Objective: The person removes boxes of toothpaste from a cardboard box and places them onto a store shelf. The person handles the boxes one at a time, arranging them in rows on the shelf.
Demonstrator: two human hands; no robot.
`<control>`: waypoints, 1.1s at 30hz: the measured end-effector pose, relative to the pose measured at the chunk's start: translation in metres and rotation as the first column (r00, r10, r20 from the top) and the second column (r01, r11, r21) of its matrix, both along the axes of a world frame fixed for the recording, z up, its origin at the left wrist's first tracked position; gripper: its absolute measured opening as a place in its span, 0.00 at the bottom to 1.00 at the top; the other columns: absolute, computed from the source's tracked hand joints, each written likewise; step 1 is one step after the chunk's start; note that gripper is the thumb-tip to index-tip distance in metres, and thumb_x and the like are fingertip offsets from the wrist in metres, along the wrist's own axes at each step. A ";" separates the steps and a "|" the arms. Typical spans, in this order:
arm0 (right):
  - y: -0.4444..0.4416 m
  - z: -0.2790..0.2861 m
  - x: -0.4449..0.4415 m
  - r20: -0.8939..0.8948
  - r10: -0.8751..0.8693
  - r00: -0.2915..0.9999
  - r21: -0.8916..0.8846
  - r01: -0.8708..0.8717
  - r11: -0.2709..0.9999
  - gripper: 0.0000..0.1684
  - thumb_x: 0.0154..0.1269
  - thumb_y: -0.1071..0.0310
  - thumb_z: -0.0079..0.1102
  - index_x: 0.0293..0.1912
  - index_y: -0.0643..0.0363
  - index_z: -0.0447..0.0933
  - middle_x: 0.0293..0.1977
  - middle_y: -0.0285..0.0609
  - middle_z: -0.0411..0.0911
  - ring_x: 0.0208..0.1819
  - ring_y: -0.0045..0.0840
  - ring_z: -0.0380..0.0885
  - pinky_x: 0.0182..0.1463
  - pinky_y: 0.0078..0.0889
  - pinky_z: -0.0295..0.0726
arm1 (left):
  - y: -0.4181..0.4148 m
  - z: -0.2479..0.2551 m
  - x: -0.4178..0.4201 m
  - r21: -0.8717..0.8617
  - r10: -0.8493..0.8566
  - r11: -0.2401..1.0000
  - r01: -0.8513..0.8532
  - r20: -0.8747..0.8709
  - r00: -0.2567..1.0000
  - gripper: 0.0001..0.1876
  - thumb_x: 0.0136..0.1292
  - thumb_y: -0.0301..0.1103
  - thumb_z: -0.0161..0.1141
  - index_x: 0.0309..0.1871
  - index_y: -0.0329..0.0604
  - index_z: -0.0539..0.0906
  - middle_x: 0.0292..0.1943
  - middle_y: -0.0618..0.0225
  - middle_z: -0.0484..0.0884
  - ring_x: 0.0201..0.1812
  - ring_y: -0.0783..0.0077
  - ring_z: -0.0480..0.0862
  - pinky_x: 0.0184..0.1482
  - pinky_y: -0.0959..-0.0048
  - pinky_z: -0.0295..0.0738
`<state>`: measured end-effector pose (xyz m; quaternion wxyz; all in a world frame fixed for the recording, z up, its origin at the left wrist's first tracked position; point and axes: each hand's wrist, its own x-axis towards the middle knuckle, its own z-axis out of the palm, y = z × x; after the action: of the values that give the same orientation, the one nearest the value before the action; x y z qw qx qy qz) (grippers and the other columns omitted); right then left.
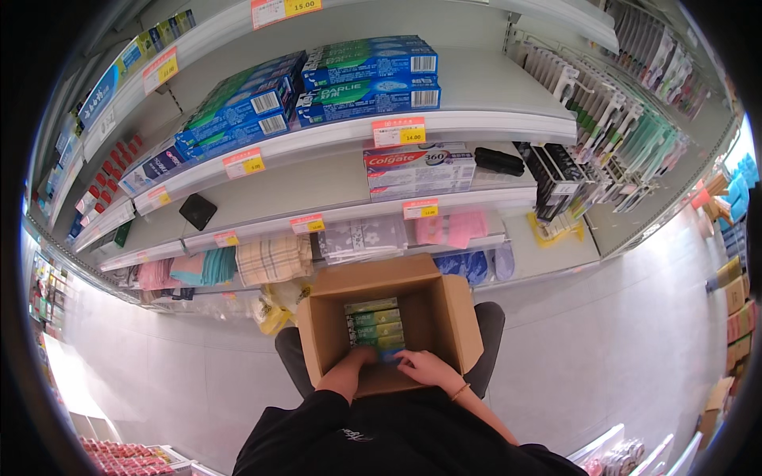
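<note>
An open cardboard box (458, 321) rests on my lap with its flaps spread. Along its bottom lies a row of green and yellow Darlie toothpaste boxes (376, 330), faces up. My left hand (363, 356) reaches down inside, its blurred fingers at the near end of that row. Close by, my right hand (421, 368) has its fingertips at a blue carton (390, 355), which is partly hidden and blurred. Whether either hand grips it is not clear from here.
Blue Darlie boxes (369, 98) are stacked on the shelf ahead, with Colgate boxes (419, 169) below. A black phone-like object (198, 212) lies at left and a black case (499, 162) at right. Folded towels (274, 259) fill the lower shelf. Toothbrush packs (601, 119) hang at right.
</note>
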<state>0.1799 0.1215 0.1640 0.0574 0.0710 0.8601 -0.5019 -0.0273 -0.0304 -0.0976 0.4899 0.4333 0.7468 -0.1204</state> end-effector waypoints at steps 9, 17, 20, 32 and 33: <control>0.005 0.006 -0.006 0.000 0.020 1.000 0.033 -0.020 0.999 0.20 0.71 0.64 0.59 0.58 0.61 0.78 0.41 0.50 0.88 0.44 0.44 0.87 0.49 0.41 0.84 | 0.035 0.030 -0.016 -0.138 -0.236 0.964 0.227 -0.058 0.970 0.28 0.51 0.44 0.77 0.55 0.43 0.87 0.55 0.55 0.88 0.54 0.54 0.87 0.54 0.54 0.82; 0.011 0.062 -0.021 -0.313 -0.205 0.928 -0.071 0.192 0.979 0.19 0.67 0.70 0.63 0.57 0.60 0.79 0.51 0.53 0.83 0.53 0.45 0.82 0.57 0.43 0.81 | 0.094 0.237 -0.027 0.040 -0.264 0.962 0.270 -0.117 0.957 0.24 0.51 0.51 0.76 0.49 0.47 0.90 0.45 0.61 0.91 0.47 0.56 0.89 0.49 0.57 0.83; 0.012 0.103 -0.015 -0.472 -0.352 0.808 -0.089 0.353 0.931 0.21 0.63 0.75 0.65 0.57 0.60 0.79 0.54 0.52 0.80 0.57 0.47 0.79 0.61 0.42 0.79 | 0.068 0.337 -0.037 0.404 -0.188 0.893 0.200 -0.069 0.980 0.28 0.54 0.50 0.74 0.58 0.51 0.87 0.45 0.56 0.90 0.45 0.50 0.89 0.50 0.59 0.82; 0.081 0.197 -0.038 -0.519 -0.494 0.698 -0.308 0.387 0.869 0.36 0.65 0.76 0.67 0.70 0.61 0.67 0.59 0.44 0.76 0.57 0.26 0.76 0.62 0.27 0.74 | 0.035 0.531 -0.047 0.929 -0.012 0.370 0.021 -0.017 1.000 0.25 0.60 0.45 0.71 0.60 0.49 0.83 0.45 0.54 0.89 0.46 0.48 0.87 0.51 0.60 0.81; 0.089 0.203 -0.039 -0.464 -0.471 0.750 -0.371 0.318 0.872 0.34 0.65 0.77 0.66 0.70 0.61 0.68 0.58 0.41 0.77 0.54 0.22 0.76 0.60 0.25 0.75 | 0.039 0.539 -0.048 0.934 0.001 0.352 0.060 -0.065 0.998 0.25 0.60 0.44 0.71 0.60 0.49 0.83 0.43 0.54 0.89 0.46 0.48 0.87 0.51 0.60 0.81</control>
<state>0.1404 0.2107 0.3670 -0.2869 0.0999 0.7293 -0.6131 -0.0749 0.0082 0.4412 0.1339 0.6448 0.6877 0.3055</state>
